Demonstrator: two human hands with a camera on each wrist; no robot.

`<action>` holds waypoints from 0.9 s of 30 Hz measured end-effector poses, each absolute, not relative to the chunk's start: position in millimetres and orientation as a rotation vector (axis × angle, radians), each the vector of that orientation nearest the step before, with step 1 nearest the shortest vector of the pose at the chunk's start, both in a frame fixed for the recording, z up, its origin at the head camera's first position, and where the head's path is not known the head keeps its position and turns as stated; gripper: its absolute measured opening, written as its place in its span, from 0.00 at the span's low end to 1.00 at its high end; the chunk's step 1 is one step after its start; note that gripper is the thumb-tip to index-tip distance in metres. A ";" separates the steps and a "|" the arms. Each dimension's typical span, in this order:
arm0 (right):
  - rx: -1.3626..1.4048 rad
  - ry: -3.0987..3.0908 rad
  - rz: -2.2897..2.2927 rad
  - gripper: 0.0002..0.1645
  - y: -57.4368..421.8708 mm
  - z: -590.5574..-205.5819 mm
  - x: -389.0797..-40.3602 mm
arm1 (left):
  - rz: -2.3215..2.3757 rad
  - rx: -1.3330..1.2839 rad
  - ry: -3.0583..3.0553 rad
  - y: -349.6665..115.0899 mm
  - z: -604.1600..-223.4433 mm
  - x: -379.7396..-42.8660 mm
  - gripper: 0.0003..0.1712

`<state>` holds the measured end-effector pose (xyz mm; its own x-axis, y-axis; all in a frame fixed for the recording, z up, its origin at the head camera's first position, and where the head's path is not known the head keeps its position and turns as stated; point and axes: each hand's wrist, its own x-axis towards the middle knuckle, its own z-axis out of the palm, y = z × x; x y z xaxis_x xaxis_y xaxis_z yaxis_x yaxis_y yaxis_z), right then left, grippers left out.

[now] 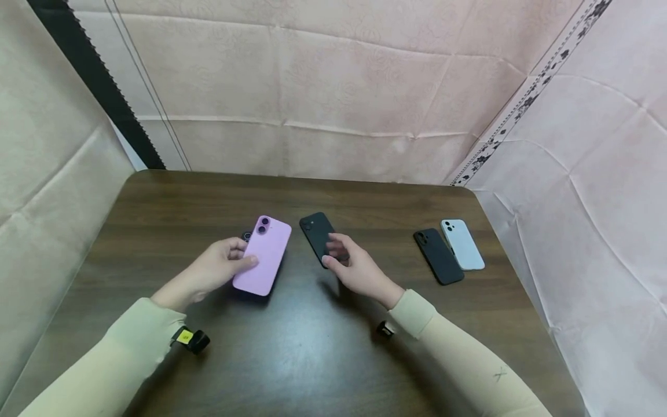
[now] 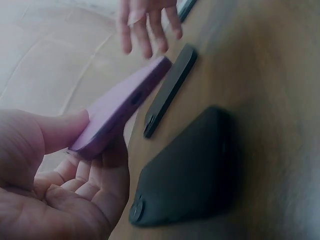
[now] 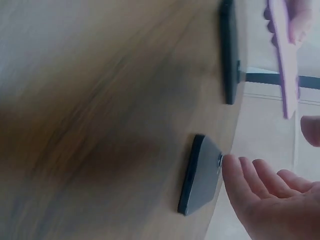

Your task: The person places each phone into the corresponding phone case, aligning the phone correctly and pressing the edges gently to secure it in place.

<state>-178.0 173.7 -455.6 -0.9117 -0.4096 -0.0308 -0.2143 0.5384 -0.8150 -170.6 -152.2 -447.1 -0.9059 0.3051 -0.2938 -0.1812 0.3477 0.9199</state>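
My left hand [image 1: 224, 263] pinches a lilac phone [image 1: 267, 255] along its side, thumb on one face and fingers behind. The phone is tilted and raised off the table, its two-lens camera at the far end. Below it a black phone [image 2: 182, 172] lies on the table; from the head only its camera corner shows. Another dark phone [image 1: 315, 231] lies just right of the lilac one. Over its near end hovers my right hand [image 1: 359, 267], fingers loosely bent and apart, holding nothing. In the right wrist view the fingertips [image 3: 231, 162] overlap that phone's camera end.
At the table's right side lie a black phone [image 1: 439, 256] and a light blue phone [image 1: 464, 245], side by side and touching or overlapping. The brown wooden table [image 1: 292, 359] ends at pale cloth hangings [image 1: 344, 87] at the back and on both sides.
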 end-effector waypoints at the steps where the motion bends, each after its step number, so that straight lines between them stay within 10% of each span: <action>1: -0.509 2.537 -1.342 0.34 173.0 -455.2 -178.0 | 1.584 0.116 2.189 -148.5 -448.0 -169.2 0.22; 27: -0.198 2.041 -1.915 0.18 152.0 -438.0 -173.7 | 1.637 0.177 2.096 -95.6 -450.6 -158.6 0.14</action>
<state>-173.7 152.0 -438.0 -0.9343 -0.3250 -0.1465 0.1255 0.0848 -0.9885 -158.6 -95.6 -450.6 -0.8803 0.3804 -0.2836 -0.1831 0.2792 0.9426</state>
